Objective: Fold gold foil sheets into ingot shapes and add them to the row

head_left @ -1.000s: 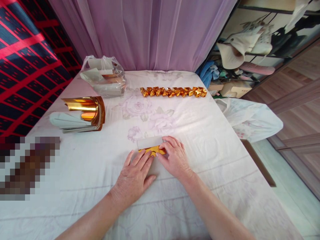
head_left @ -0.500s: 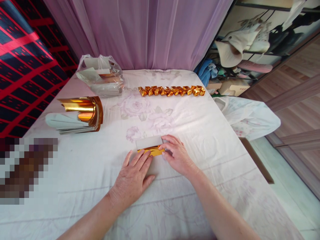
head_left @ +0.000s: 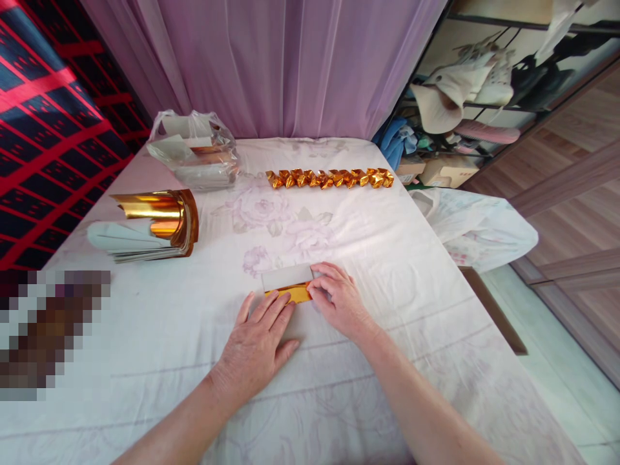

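A sheet of gold foil paper (head_left: 288,276) lies partly folded on the table, its white back showing at the far side and a gold strip along the near side. My left hand (head_left: 259,339) rests flat with fingers spread, its fingertips pressing the near edge of the gold strip. At the sheet's right end, my right hand (head_left: 341,303) has curled fingers, the thumb and index finger closed at the edge of the fold. Farther back, a row of folded gold foil pieces (head_left: 330,179) stretches across the table.
A curved stack of gold foil sheets (head_left: 191,223) stands at left, with a clear plastic bag (head_left: 227,158) of more paper behind it. A shelf with a cap (head_left: 440,106) and shoes is at right. A white bag (head_left: 494,226) hangs beside the table's right edge.
My right hand's thumb and index finger have drawn closer together at the paper's right end. The left hand stays in place on the sheet. The view has shifted slightly.
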`<act>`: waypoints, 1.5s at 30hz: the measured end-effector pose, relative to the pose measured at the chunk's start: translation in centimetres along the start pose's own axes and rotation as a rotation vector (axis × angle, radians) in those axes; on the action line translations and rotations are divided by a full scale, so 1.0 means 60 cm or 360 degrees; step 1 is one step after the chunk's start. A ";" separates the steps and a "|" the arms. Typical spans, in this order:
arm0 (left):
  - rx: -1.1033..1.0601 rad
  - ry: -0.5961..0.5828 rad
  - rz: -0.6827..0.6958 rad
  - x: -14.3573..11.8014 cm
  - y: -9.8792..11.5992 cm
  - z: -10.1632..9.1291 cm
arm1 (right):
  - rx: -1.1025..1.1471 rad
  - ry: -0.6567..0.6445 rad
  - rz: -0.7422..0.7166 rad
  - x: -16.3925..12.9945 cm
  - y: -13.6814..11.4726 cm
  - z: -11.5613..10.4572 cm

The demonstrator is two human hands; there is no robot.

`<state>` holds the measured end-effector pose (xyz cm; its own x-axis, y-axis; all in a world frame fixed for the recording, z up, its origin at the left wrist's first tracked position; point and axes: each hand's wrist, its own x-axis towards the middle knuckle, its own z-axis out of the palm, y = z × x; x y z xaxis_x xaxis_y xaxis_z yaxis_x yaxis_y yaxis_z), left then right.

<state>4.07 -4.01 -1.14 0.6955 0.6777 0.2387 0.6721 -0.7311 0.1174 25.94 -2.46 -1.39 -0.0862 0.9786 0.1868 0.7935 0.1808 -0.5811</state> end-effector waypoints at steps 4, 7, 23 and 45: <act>-0.0029 -0.0005 -0.0021 0.004 0.001 -0.004 | -0.0139 0.0115 0.0043 -0.001 -0.022 0.011; -0.0066 -0.0021 -0.0039 0.008 0.002 -0.007 | -0.0180 0.0118 0.0037 -0.002 -0.026 0.014; 0.0004 0.0064 0.0025 -0.007 -0.009 0.000 | -0.0181 0.0100 0.0038 -0.002 -0.025 0.010; 0.0100 0.0030 0.0053 -0.046 -0.046 -0.019 | -0.0152 0.0071 0.0074 -0.001 -0.024 0.008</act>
<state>0.02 -3.96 -1.05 0.7131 0.6512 0.2597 0.6639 -0.7462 0.0485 24.49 -2.75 -0.94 -0.0228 0.9800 0.1977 0.8500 0.1231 -0.5122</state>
